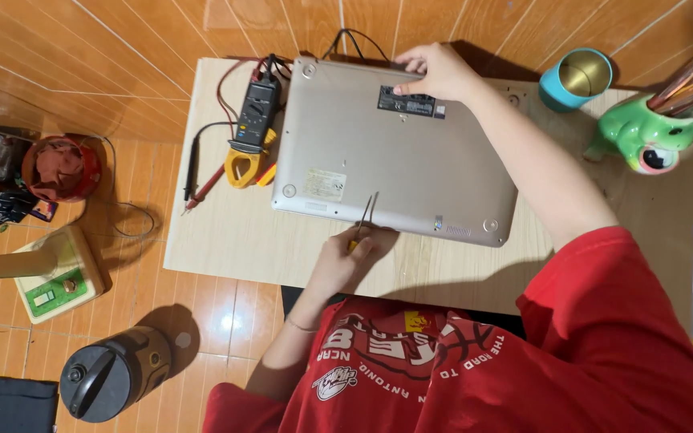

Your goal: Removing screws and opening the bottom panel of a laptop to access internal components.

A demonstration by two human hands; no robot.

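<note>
Orange floor tiles surround a low wooden bench [226, 240] where a silver laptop [378, 152] lies upside down, base panel still seated all round. Left hand [352, 255] grips a yellow-handled screwdriver [365, 220], tip at the near edge by a sticker. Right hand [436, 70] presses flat on the far edge, steadying it, holding nothing. I see no loose screws, so the opening looks barely begun. A clamp meter [253, 128] lies just beside the laptop.
</note>
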